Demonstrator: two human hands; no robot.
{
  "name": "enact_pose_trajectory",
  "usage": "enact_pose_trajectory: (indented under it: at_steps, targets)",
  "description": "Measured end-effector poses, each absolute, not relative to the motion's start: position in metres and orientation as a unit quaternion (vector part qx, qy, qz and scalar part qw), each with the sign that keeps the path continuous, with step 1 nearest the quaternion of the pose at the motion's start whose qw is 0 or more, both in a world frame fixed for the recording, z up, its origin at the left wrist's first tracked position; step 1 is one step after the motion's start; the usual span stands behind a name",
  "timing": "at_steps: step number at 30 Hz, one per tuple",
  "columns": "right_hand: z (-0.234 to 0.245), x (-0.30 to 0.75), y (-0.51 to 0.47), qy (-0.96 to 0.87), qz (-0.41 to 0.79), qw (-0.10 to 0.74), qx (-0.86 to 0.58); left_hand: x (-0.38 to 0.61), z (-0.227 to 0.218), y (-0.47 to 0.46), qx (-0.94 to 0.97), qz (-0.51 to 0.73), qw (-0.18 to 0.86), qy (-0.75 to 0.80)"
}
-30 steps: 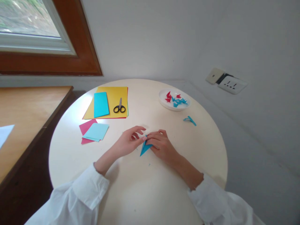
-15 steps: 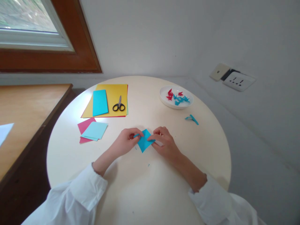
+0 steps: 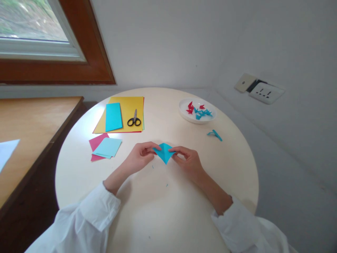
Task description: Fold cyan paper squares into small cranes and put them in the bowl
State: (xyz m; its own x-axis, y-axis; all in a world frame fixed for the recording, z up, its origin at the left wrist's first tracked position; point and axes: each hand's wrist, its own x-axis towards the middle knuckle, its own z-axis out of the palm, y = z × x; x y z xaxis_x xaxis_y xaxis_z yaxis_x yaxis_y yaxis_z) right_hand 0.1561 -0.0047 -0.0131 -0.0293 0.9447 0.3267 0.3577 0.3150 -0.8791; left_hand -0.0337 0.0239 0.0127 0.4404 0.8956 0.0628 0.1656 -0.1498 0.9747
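A small blue paper square (image 3: 164,152) is held just above the round cream table (image 3: 158,211), one corner pointing down and a crease running through its middle. My left hand (image 3: 140,159) pinches its left corner. My right hand (image 3: 188,161) pinches its right corner. Both hands have their fingers curled, with white sleeves behind them.
At the back left lie yellow sheets (image 3: 129,109) with a blue strip (image 3: 113,116) and black-handled scissors (image 3: 134,119) on them. Pink and light blue squares (image 3: 106,147) lie nearer. A white dish (image 3: 197,111) with red and blue folded pieces stands at the back right, a blue scrap (image 3: 215,134) beside it. A wooden desk (image 3: 28,133) is on the left.
The folded blue triangle has been opened out into a square and lifted slightly. My hands have moved apart, each taking a corner.
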Motion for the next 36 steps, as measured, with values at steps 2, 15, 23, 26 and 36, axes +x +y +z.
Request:
enact_pose_trajectory:
  at_steps: [2, 15, 23, 26, 36]
  targets:
    - [-0.013, 0.156, -0.005, -0.643, 0.312, 0.489, -0.501, -0.033, 0.013, 0.023, 0.693, 0.361, 0.487, 0.39]
    - [-0.015, 0.158, -0.004, -0.607, 0.315, 0.53, -0.502, -0.032, 0.016, 0.02, 0.714, 0.39, 0.434, 0.387]
    - [-0.014, 0.155, -0.006, -0.611, 0.326, 0.518, -0.501, -0.029, 0.016, 0.02, 0.676, 0.41, 0.444, 0.422]
    - [-0.012, 0.152, -0.007, -0.625, 0.328, 0.51, -0.492, -0.026, 0.011, 0.02, 0.656, 0.418, 0.461, 0.428]
    - [-0.016, 0.147, -0.009, -0.617, 0.341, 0.508, -0.494, -0.017, -0.004, 0.016, 0.624, 0.45, 0.504, 0.393]
